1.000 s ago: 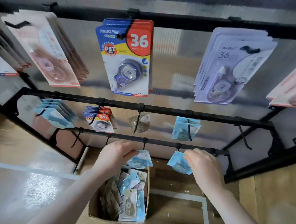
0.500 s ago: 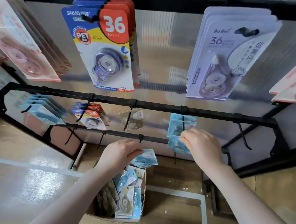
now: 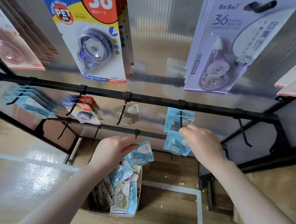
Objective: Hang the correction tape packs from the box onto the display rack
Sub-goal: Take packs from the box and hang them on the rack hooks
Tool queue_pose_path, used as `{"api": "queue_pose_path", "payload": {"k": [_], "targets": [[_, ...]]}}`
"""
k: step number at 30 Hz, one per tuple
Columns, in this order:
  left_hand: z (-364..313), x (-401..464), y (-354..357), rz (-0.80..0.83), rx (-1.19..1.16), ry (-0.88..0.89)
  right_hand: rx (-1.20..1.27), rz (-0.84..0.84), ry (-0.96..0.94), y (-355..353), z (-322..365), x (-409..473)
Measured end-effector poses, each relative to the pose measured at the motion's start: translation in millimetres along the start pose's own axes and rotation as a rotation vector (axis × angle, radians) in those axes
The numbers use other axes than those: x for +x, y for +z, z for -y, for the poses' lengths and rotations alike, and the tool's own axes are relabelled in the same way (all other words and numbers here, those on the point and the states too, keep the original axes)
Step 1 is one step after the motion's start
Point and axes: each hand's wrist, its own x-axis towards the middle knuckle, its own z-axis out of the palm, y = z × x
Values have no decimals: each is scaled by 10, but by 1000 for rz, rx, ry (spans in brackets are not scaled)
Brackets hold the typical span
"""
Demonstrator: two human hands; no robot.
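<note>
Item: light-blue correction tape pack, being fitted to a display rack hook.

Detail: the right hand pinches the pack's top corner at about 3 o'clock of the view, just under the hook that already carries two matching packs; whether the hang-hole has met the hook tip cannot be told. The left hand, near centre, grips a second blue pack, fingers curled over its upper edge, above the cardboard box at 6 o'clock, which holds more packs. An empty hook stands further right. Risks, as judged: the hole missing the tip, so the pack drops to the floor; pushing at an angle could knock the hung packs off; a one-corner pinch lets the pack swivel.
</note>
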Motion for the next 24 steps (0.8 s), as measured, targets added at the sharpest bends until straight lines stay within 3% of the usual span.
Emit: {"api": "queue_pose_path", "payload": {"k": [9,15,24], "targets": [[-46,4,3,-44,9,-45,38,166,18,-108,-68,60],[-50,17,3,-27,30,23,0,215,62,-62,-114,171],[-95,105,118,-9,-10,20,24,110,48,21,-261,322]]}}
